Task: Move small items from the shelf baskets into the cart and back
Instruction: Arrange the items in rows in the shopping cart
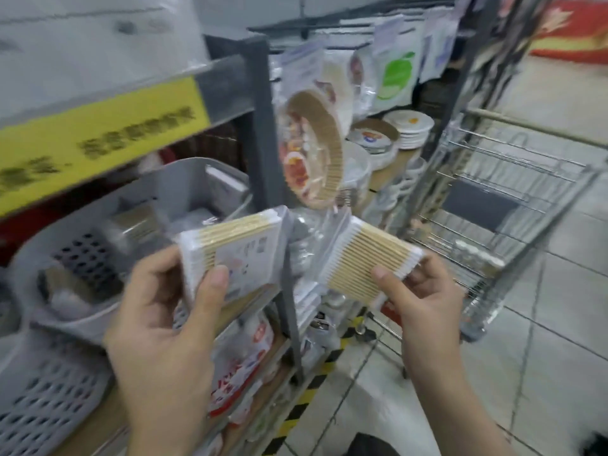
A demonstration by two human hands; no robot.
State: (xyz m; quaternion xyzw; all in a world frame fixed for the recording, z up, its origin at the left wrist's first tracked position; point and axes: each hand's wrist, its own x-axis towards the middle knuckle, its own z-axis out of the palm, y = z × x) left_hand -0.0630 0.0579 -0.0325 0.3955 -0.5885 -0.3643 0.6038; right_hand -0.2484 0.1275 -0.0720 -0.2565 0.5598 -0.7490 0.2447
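Note:
My left hand grips a clear pack of wooden cotton swabs with a white label, thumb on its front, in front of the grey shelf basket. My right hand pinches a second pack of cotton swabs, unlabelled side up, thumb on top. Both packs hang in mid-air between the basket and the wire shopping cart at the right. More swab packs lie inside the grey basket. A few small white-capped items sit in the cart.
A grey shelf upright stands behind the packs. A yellow shelf label runs above the basket. Hanging packets and a round toothpick pack dangle beyond. Plates are stacked further back. A perforated grey basket sits lower left. Tiled floor lies right.

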